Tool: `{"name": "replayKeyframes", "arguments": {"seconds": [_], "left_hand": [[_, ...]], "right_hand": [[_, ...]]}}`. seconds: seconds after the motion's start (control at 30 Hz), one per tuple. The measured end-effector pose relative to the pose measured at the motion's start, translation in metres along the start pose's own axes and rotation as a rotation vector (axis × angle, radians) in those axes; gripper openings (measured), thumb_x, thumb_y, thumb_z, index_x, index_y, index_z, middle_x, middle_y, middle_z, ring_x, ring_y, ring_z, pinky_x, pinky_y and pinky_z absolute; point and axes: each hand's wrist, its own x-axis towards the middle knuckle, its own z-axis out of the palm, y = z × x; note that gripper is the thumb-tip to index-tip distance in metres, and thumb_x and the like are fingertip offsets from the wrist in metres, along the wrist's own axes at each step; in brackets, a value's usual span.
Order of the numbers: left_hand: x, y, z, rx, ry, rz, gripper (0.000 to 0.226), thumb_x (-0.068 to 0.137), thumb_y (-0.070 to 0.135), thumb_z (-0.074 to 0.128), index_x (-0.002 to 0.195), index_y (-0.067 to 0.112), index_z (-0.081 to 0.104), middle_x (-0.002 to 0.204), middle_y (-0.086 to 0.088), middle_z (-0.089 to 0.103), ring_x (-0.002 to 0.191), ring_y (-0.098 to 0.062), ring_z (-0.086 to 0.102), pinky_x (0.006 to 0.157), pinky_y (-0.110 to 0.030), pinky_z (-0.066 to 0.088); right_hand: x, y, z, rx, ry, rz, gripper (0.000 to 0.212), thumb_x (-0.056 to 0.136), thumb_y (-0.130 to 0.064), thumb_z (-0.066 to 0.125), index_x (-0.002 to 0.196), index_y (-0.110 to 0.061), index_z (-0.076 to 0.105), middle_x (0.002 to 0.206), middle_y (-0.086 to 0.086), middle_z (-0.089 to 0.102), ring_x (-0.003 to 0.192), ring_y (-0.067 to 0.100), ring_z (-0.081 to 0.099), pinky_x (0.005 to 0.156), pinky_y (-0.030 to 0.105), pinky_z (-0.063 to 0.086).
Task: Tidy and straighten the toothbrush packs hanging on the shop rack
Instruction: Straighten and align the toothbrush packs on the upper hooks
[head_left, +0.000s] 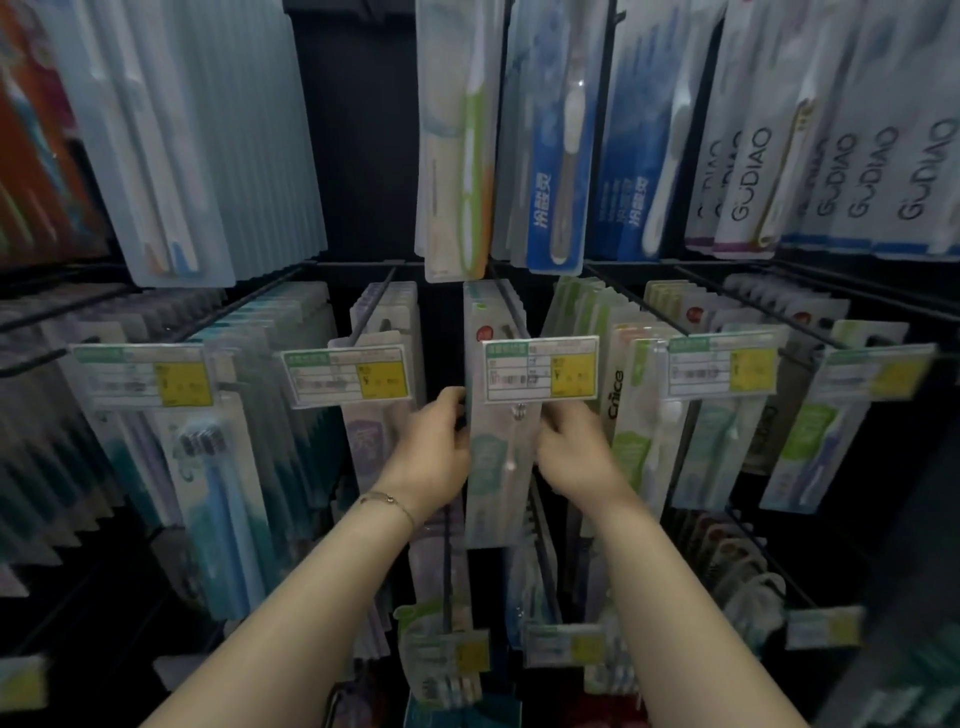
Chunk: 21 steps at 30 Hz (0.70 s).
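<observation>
A row of toothbrush packs hangs from a black wire peg at the middle of the rack, behind a yellow-and-white price tag (540, 375). The front pack (500, 467) is clear with a pale green label and a white brush inside. My left hand (434, 457) grips the pack's left edge, fingers curled round it just below the tag. My right hand (569, 457) holds the pack's right edge at the same height, its fingertips partly hidden behind the pack. The pack hangs nearly upright between both hands.
Neighbouring pegs carry more packs: purple ones (371, 431) to the left, a green "Cnice" pack (631, 431) to the right, blue-brush packs (218, 493) further left. Long packs (457, 156) hang above. Lower pegs with tags (447, 652) jut out under my forearms.
</observation>
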Motion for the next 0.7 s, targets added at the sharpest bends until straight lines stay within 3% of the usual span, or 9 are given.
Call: {"name": "replayKeyframes", "arguments": {"seconds": [0.1, 0.2, 0.33, 0.43, 0.57, 0.7], "left_hand": [[0.007, -0.008, 0.004, -0.096, 0.022, -0.027, 0.025, 0.096, 0.020, 0.059, 0.122, 0.021, 0.062, 0.113, 0.006, 0.069, 0.100, -0.009, 0.065, 0.088, -0.034, 0.058], [0.009, -0.010, 0.005, -0.141, 0.051, -0.052, 0.015, 0.096, 0.024, 0.061, 0.110, 0.021, 0.066, 0.101, 0.006, 0.072, 0.091, -0.008, 0.067, 0.082, -0.037, 0.060], [0.011, -0.012, 0.007, -0.167, 0.088, -0.046, 0.014, 0.097, 0.023, 0.060, 0.108, 0.019, 0.068, 0.102, 0.005, 0.073, 0.094, -0.007, 0.067, 0.084, -0.037, 0.059], [0.014, -0.015, 0.009, -0.188, 0.110, -0.045, 0.015, 0.097, 0.020, 0.059, 0.109, 0.016, 0.067, 0.103, 0.001, 0.073, 0.097, -0.011, 0.067, 0.087, -0.042, 0.058], [0.017, -0.017, 0.012, -0.171, 0.112, -0.030, 0.015, 0.097, 0.018, 0.058, 0.110, 0.016, 0.066, 0.105, 0.001, 0.072, 0.098, -0.012, 0.067, 0.088, -0.044, 0.058], [0.019, -0.019, 0.015, -0.179, 0.109, -0.044, 0.016, 0.097, 0.020, 0.057, 0.110, 0.016, 0.065, 0.106, -0.001, 0.072, 0.100, -0.017, 0.067, 0.089, -0.048, 0.057]], "right_hand": [[0.004, 0.000, 0.002, 0.105, 0.018, 0.007, 0.035, 0.096, -0.008, 0.054, 0.096, -0.040, 0.068, 0.095, -0.028, 0.065, 0.100, 0.004, 0.062, 0.088, 0.023, 0.049], [0.006, 0.002, 0.004, 0.193, 0.047, 0.016, 0.034, 0.094, -0.012, 0.060, 0.084, -0.043, 0.068, 0.091, -0.028, 0.068, 0.094, -0.004, 0.063, 0.088, 0.025, 0.053], [0.009, 0.004, 0.006, 0.220, 0.046, 0.052, 0.030, 0.093, -0.012, 0.058, 0.087, -0.038, 0.070, 0.094, -0.016, 0.071, 0.090, 0.006, 0.064, 0.080, 0.026, 0.049], [0.011, 0.005, 0.006, 0.238, 0.047, 0.086, 0.023, 0.093, -0.014, 0.058, 0.094, -0.033, 0.070, 0.098, -0.012, 0.072, 0.094, 0.010, 0.064, 0.083, 0.027, 0.051], [0.008, -0.001, 0.000, 0.314, 0.076, 0.029, 0.032, 0.094, -0.008, 0.058, 0.085, -0.037, 0.064, 0.087, -0.027, 0.063, 0.078, -0.017, 0.059, 0.064, 0.002, 0.043], [0.006, -0.005, -0.005, 0.362, 0.073, -0.026, 0.030, 0.095, -0.007, 0.058, 0.084, -0.034, 0.067, 0.085, -0.024, 0.066, 0.074, -0.021, 0.059, 0.060, -0.001, 0.041]]}}
